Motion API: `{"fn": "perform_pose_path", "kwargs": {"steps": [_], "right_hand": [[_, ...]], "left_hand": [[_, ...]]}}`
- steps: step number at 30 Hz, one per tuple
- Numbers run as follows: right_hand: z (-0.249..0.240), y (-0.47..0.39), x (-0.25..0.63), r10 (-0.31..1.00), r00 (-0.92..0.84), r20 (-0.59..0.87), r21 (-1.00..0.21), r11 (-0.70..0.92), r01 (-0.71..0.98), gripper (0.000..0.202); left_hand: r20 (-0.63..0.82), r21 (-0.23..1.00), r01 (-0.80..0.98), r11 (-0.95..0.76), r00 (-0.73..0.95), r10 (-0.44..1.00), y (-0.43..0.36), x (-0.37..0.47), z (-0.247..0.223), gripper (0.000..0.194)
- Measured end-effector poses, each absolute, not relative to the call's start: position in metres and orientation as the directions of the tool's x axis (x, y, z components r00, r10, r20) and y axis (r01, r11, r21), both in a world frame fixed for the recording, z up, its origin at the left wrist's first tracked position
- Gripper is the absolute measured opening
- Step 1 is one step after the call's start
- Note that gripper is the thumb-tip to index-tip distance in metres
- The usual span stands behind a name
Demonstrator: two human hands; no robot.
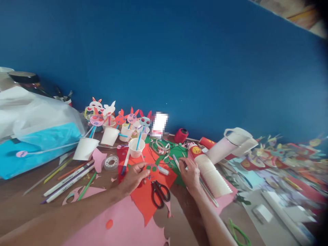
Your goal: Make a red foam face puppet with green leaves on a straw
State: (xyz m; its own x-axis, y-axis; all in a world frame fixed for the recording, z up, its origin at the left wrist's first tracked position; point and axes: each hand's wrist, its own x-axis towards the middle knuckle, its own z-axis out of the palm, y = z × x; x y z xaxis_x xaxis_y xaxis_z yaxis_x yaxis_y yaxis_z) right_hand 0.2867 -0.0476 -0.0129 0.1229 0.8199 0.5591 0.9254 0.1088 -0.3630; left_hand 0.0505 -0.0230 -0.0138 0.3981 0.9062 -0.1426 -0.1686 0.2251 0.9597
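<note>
Pinched in my left hand (135, 177) is an orange paper face (153, 173) with green eyes and dark drawn marks, over a red-orange sheet (139, 196). My right hand (190, 172) is closed to its right, fingers curled around a small whitish bit that I cannot make out. Beside those fingers is a white marker (176, 161). Between the hands lies a small white tube (163, 171). Just below the face, black-handled scissors (161, 194) rest on the sheet. A white paper cup (136, 147) with a blue straw and paper face stands behind my left hand.
More cups with paper animal faces (132, 118) stand at the back left. Markers (68, 181) and a tape roll (111, 162) lie left. On the right are stacked cups (214, 176), a white jug (228, 145) and blurred crafts. A bright blurred-out screen (160, 124) stands before the blue wall.
</note>
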Motion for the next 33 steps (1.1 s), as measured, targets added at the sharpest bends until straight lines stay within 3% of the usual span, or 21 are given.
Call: {"fn": "perform_pose_path", "kwargs": {"steps": [7,11,17,22,27,33], "right_hand": [[-0.010,-0.048,0.268,0.844,-0.146,0.517,-0.237,0.304,0.923,0.015],[-0.002,-0.049,0.257,0.821,-0.259,0.508,-0.206,0.408,0.890,0.015],[0.000,-0.056,0.250,0.826,-0.211,0.522,-0.255,0.387,0.886,0.013],[-0.005,-0.065,0.241,0.880,-0.197,0.432,-0.200,0.306,0.931,0.010],[-0.010,-0.064,0.241,0.908,-0.202,0.366,-0.194,0.287,0.938,0.014],[-0.016,-0.064,0.241,0.911,-0.223,0.346,-0.217,0.309,0.926,0.014]], "left_hand": [[-0.122,0.964,-0.181,0.195,0.348,0.929,-0.019,0.046,0.000,0.024],[-0.029,0.966,-0.239,0.104,0.300,0.953,-0.015,0.034,0.020,0.019],[0.110,0.943,-0.332,-0.034,0.214,0.971,-0.006,0.014,0.048,0.017],[0.197,0.875,-0.472,-0.111,0.137,0.971,-0.003,0.003,0.075,0.013],[0.344,0.805,-0.505,-0.313,-0.033,0.939,0.001,-0.015,0.104,0.013],[0.423,0.760,-0.520,-0.390,-0.060,0.904,0.006,-0.022,0.110,0.011]]}}
